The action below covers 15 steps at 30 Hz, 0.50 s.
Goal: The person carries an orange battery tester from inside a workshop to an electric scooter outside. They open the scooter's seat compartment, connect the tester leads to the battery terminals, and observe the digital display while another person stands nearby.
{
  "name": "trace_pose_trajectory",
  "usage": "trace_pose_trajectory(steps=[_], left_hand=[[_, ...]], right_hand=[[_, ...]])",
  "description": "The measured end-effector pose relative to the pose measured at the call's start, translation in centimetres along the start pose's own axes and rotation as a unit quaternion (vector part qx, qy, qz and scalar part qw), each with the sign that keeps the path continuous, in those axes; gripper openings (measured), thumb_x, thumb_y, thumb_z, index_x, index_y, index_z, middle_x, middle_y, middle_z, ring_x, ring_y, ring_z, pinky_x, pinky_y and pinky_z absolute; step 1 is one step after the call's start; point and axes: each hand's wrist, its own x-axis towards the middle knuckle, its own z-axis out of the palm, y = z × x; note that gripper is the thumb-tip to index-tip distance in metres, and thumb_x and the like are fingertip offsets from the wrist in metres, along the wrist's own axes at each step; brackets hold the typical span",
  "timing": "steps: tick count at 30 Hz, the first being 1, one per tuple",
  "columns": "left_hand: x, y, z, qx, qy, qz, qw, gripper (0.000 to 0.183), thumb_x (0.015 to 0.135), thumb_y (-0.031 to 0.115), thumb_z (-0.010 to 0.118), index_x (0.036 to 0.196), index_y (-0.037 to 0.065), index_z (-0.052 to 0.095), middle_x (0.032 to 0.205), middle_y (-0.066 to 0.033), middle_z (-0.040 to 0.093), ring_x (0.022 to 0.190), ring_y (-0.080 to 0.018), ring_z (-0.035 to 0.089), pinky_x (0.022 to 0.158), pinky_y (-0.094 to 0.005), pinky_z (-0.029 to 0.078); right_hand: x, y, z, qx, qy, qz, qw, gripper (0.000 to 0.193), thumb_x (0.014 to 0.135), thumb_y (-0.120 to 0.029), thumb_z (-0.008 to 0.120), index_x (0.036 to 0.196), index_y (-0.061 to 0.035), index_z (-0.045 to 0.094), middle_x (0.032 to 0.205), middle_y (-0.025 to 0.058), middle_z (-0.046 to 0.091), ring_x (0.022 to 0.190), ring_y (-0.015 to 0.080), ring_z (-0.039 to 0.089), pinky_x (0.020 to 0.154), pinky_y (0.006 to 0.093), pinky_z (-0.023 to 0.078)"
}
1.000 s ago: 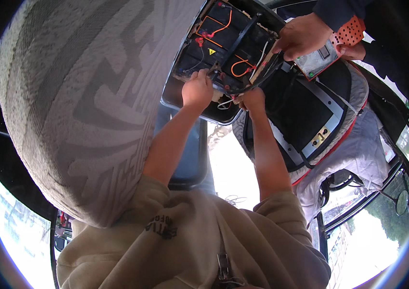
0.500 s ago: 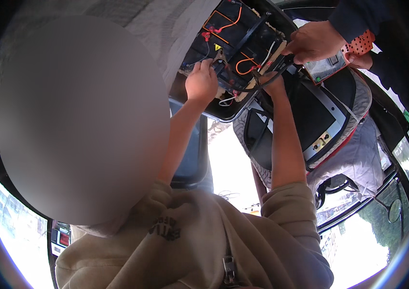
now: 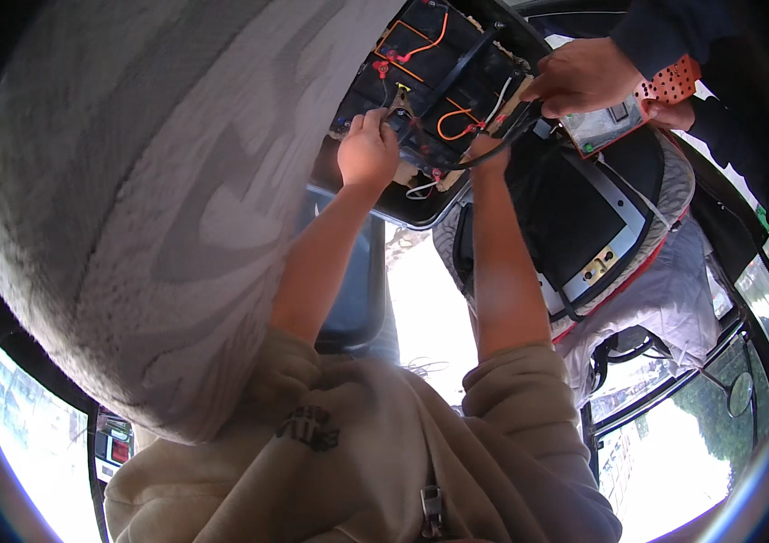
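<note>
Black batteries (image 3: pixel 443 63) with orange wires and red-capped terminals sit in an open black compartment at the top middle. My left hand (image 3: pixel 369 152) is closed over their near left part, its fingertips at a small dark piece I cannot make out. To its right, my right hand (image 3: pixel 490 156) reaches in beside a red terminal with a looped orange wire (image 3: pixel 450 125). Its fingers are bent inward and partly hidden, so whatever they grip does not show. A thick black cable (image 3: pixel 502 147) curves across the batteries' near right side, by my right hand.
At the upper right, another person's hand (image 3: pixel 588 77) reaches over the compartment's edge; their other hand (image 3: pixel 671 115) holds an orange perforated metal box (image 3: pixel 672 83). A tipped seat (image 3: pixel 574 217) with a metal bracket lies right. Grey patterned fabric (image 3: pixel 158 199) fills the left.
My right hand has shifted slightly left, and its forearm with it. My left hand has moved a little left at the batteries. The other person's hands stay nearly in place.
</note>
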Motion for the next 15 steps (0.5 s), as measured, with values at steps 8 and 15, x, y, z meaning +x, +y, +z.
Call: trace_pose_trajectory(steps=[8,15], left_hand=[[-0.1,-0.5,-0.2,-0.015,0.003,0.002,1.0,0.021,0.086,0.016,0.052,0.104,0.01,0.061,0.091,-0.0144,0.061,0.082,-0.0358,0.061,0.07,-0.0439,0.05],[0.0,-0.4,-0.3,-0.021,-0.002,-0.017,1.0,0.021,0.087,0.015,0.053,0.104,0.008,0.062,0.093,-0.0151,0.063,0.087,-0.0353,0.061,0.074,-0.0407,0.05]], right_hand=[[-4.6,1.0,3.4,-0.271,0.083,-0.276,0.918,0.046,0.071,-0.001,0.057,0.115,0.0116,0.05,0.114,0.0259,0.059,0.102,0.0372,0.061,0.092,0.0394,0.045],[-7.7,-2.2,3.2,-0.374,0.064,-0.168,0.91,0.03,0.075,-0.006,0.059,0.101,0.0081,0.054,0.102,0.0261,0.062,0.098,0.0358,0.062,0.081,0.0364,0.049]])
